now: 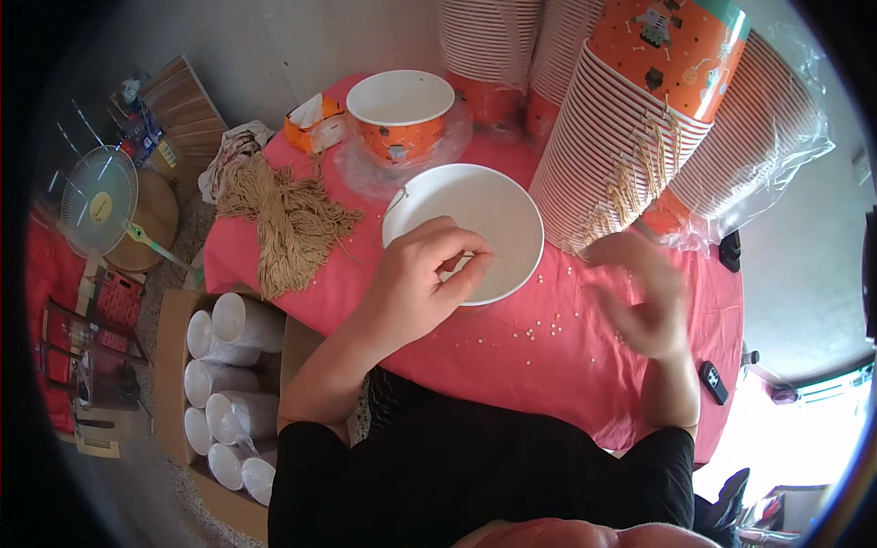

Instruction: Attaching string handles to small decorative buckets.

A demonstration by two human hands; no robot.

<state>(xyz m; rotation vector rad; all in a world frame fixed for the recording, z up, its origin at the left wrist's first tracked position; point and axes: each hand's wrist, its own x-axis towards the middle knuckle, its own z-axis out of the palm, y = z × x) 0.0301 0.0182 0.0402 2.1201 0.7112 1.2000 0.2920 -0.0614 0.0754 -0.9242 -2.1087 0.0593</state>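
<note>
The white paper bowl (pixel 466 228) sits mid-bench, its near rim pinched between the curled left hand's (pixel 425 279) fingers, steadying it. The right hand (pixel 644 292), blurred, hovers open and empty beside stacked bowls (pixel 621 137) over the pink bench (pixel 512 365).

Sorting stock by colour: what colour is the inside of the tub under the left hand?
Plain white inside, seen in the head view: the tub under the left hand.
</note>
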